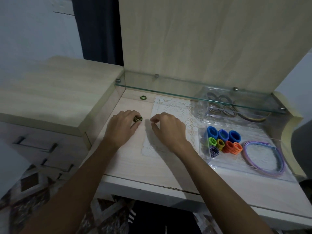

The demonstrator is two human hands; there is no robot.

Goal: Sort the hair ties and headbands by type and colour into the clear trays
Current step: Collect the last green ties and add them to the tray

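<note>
My left hand [122, 126] grips a small bunch of dark green hair ties [138, 118] on the desk top. My right hand [168, 128] hovers just to the right of it over the lace mat [170, 105], fingers curled, holding nothing. One more green hair tie [143, 97] lies alone near the back left corner. The near clear tray [236, 168] holds rolled blue, green, orange and purple hair ties [222, 141] and thin purple headbands [263, 157]. The far clear tray [202, 102], under the glass shelf, holds dull hair ties and headbands [221, 107].
A glass shelf [194, 92] spans the desk's back above the far tray. A raised drawer cabinet [55, 93] stands at the left. The wooden back panel [202, 39] rises behind. The desk's front edge [152, 184] runs below my arms.
</note>
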